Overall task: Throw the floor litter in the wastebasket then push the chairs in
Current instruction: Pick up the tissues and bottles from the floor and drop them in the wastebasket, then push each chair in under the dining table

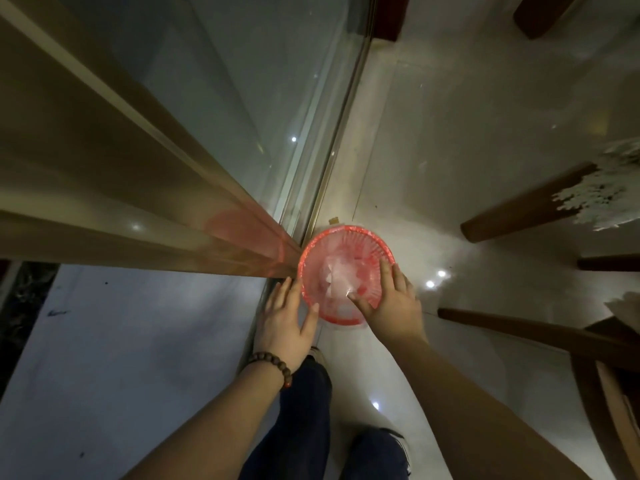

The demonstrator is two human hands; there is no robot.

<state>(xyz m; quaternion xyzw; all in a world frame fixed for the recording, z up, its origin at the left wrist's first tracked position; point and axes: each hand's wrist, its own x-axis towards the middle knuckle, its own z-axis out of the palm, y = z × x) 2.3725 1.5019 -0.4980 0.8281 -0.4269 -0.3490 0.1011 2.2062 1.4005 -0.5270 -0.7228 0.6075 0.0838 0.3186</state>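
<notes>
Over round red plastic wastebasket (346, 277) on floor (485, 133): right hand (391, 299) fingers spread, seemingly released, directly above pale litter (332, 278); left hand (285, 320) open beside rim.

Red wastebasket (346, 239): round, ribbed plastic, lined with clear bag, upright on pale glossy floor, against corner of glass partition frame. Bag edge folded over rim. Inside: crumpled whitish litter (333, 276), translucent, lying at bottom; exact material cannot be told. Wooden chair (554, 332): dark brown, at right edge of view, only legs and part of frame visible, standing near wastebasket, not touching it.
</notes>
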